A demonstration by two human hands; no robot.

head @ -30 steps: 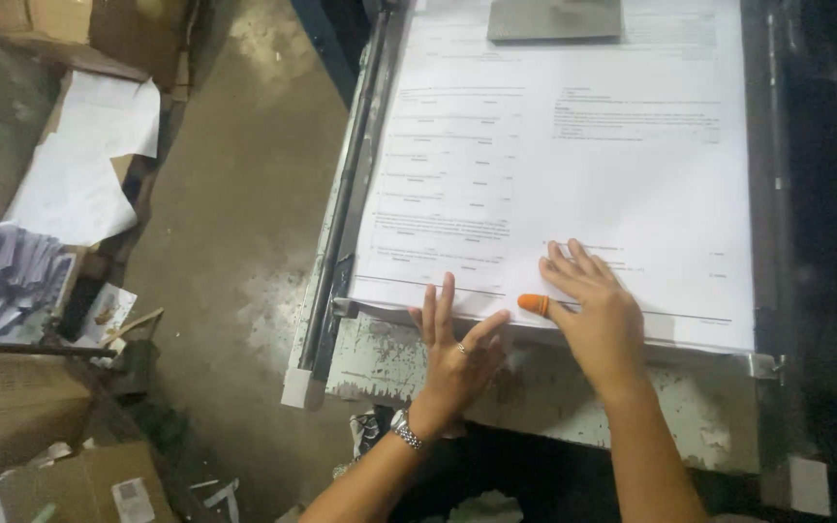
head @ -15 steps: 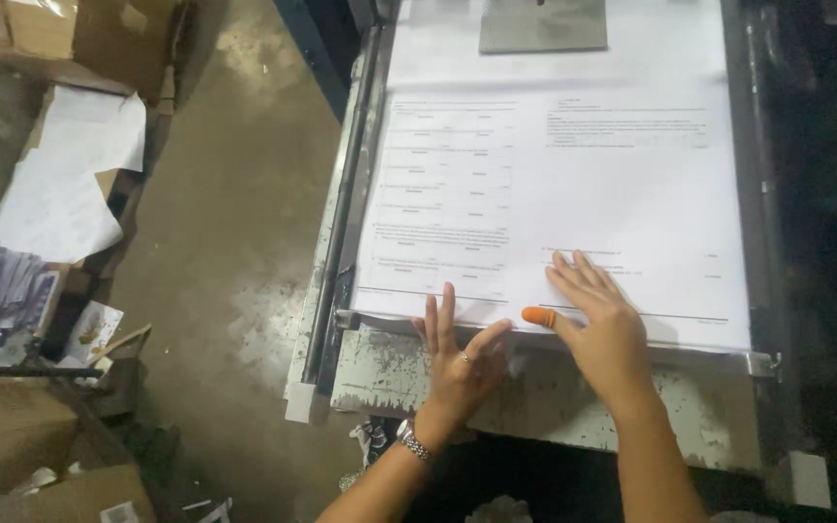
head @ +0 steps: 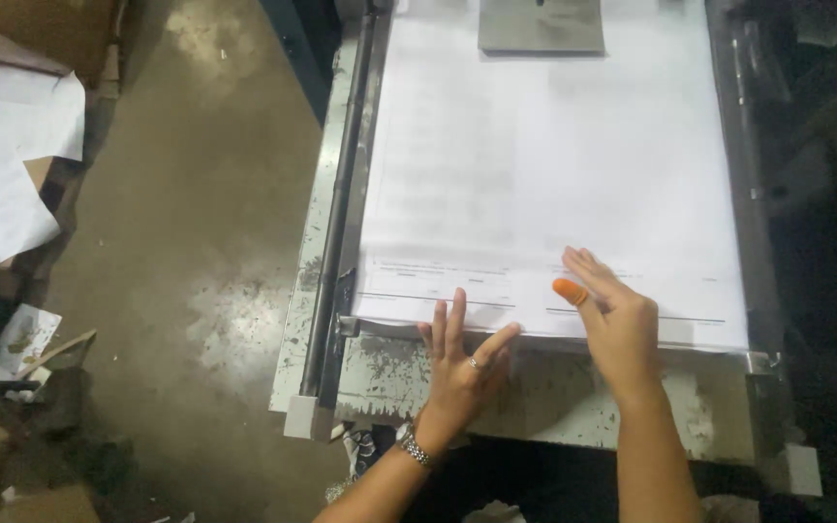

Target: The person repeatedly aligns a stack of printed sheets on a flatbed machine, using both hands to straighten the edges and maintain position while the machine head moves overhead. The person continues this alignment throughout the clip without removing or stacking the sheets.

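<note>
A thick stack of large white printed sheets (head: 544,165) lies on a worn metal machine table (head: 554,397). My left hand (head: 462,363), with a ring and a metal wristwatch, rests flat at the stack's near edge, fingers spread. To its right, my right hand (head: 617,320) lies on the near edge of the top sheet, with an orange rubber finger cot (head: 569,290) on the thumb. Neither hand grips anything. A grey metal weight plate (head: 541,25) sits on the far end of the stack.
A metal rail (head: 336,223) runs along the table's left side. Left of it is stained concrete floor (head: 196,242). Cardboard boxes (head: 41,29) and loose white paper (head: 7,165) lie at the far left. Dark machine parts (head: 816,194) border the right.
The view has moved closer and the top sheet now appears blurred and mostly blank. Both hands stay at the stack's near edge, the right one shifted slightly right.
</note>
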